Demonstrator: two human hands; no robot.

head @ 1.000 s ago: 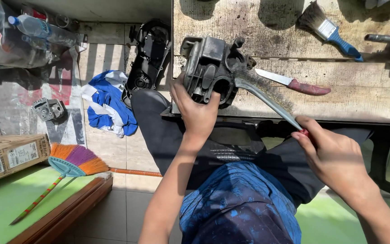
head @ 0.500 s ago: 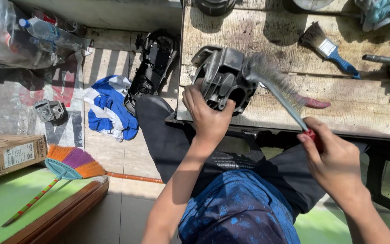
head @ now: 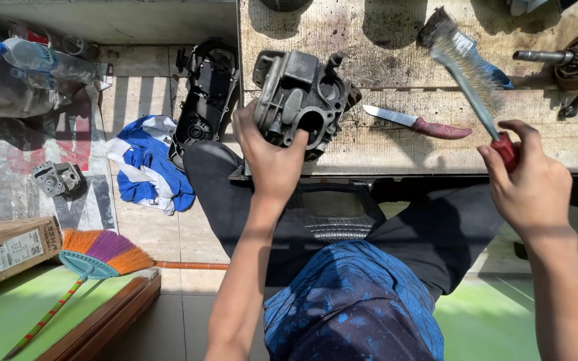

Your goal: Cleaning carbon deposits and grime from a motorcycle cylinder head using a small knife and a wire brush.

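- Engine casing (head: 300, 100): dark grey cast metal part, on the near edge of the wooden bench (head: 396, 144), tipped up so its round opening faces the person; its long axis runs roughly left to right along the bench edge.
- Left hand (head: 272, 157): closed around the lower near side of the engine casing, thumb on the left face, fingers wrapped up onto the front; forearm rises straight up from the bottom of the view.
- Wire brush (head: 466, 70): thin metal tool with a red grip, long axis slanting from the lower right up to the upper left, bristle end well away from the casing and above the bench.
- Right hand (head: 530, 184): fist closed on the red grip of the wire brush, raised at the right, well apart from the casing; forearm runs down to the lower right corner.
- Knife (head: 417, 122): lies flat on the bench just right of the casing, blade pointing left, reddish handle to the right.
- Paint brush (head: 486, 63): blue handle, partly behind the wire brush.
- Shaft with gear (head: 570, 59): at the bench's right end.
- Black cover (head: 205, 93): on the floor left of the bench.
- Blue and white cloth (head: 145, 164): crumpled just beside the black cover.
- Broom (head: 95, 257): orange and purple bristles, lower left.
- Cardboard box (head: 8, 251): closed; contents cannot be told.
- Plastic bottle (head: 35, 60): lies in a clear bag, upper left.
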